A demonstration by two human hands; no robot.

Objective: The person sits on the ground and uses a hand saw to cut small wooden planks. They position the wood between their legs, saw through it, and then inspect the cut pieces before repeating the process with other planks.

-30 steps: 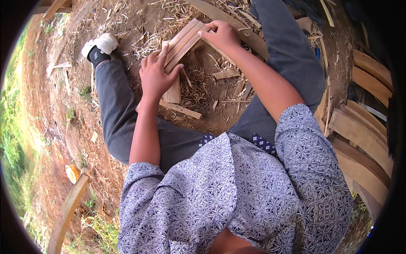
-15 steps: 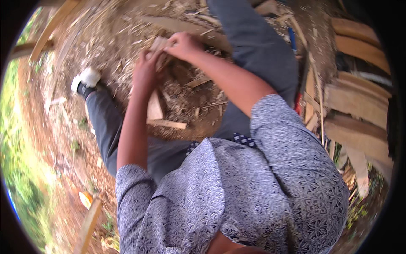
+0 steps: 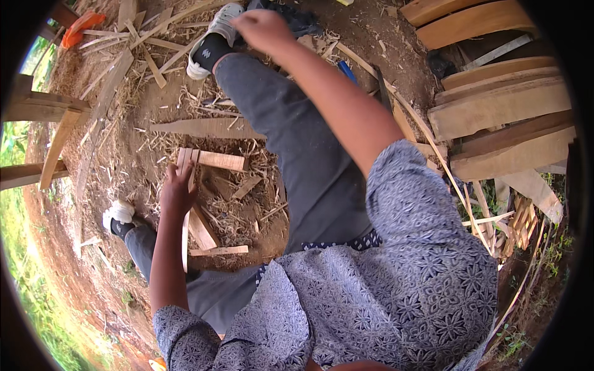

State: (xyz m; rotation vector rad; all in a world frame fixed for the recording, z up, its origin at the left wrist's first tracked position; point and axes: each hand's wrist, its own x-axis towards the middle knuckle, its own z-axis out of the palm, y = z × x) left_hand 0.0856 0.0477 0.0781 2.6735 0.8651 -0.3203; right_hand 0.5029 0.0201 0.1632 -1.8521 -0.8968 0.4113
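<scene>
My left hand [image 3: 178,190] is closed on a few narrow wooden strips [image 3: 188,158] held side by side, their ends showing past my fingers. Against them sits a short wooden block [image 3: 221,161], pointing right. Below that hand, a wedge-like wood piece [image 3: 202,229] leans by a thin upright strip, and a flat stick [image 3: 219,250] lies across its foot. My right arm reaches far forward over my leg. My right hand [image 3: 267,31] is beside my white shoe [image 3: 224,23] and a black plastic bag [image 3: 292,18]; its fingers are blurred, and I cannot see anything in them.
Shavings and offcuts cover the ground between my legs. A long flat board [image 3: 207,127] lies beyond the strips. A blue tool-like object [image 3: 347,72] rests right of my leg. Curved timber pieces [image 3: 501,105] are stacked at the right; an orange bag [image 3: 80,28] lies far left.
My right hand has left the wood near my left hand and moved far forward, toward my shoe. My left hand stays on the wood. The view has shifted, showing more ground ahead.
</scene>
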